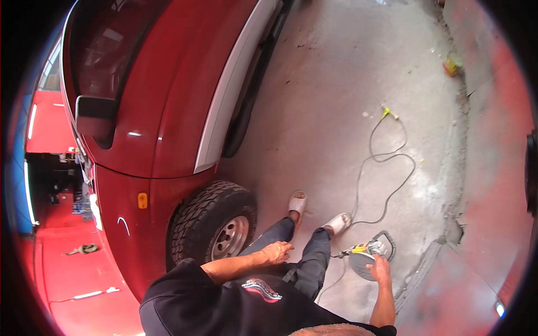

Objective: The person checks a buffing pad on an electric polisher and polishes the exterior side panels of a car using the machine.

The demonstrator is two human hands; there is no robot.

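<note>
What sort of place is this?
Likely an auto body shop: a red vehicle, a yellow disc sander or polisher, and an electrical cord on the concrete floor.

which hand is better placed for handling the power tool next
Probably the right hand: it is at the round pad of the power tool, while the left hand is farther off.

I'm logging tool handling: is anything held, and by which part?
The right hand seems to hold the yellow power tool by its round disc; nothing shows in the left hand.
</note>
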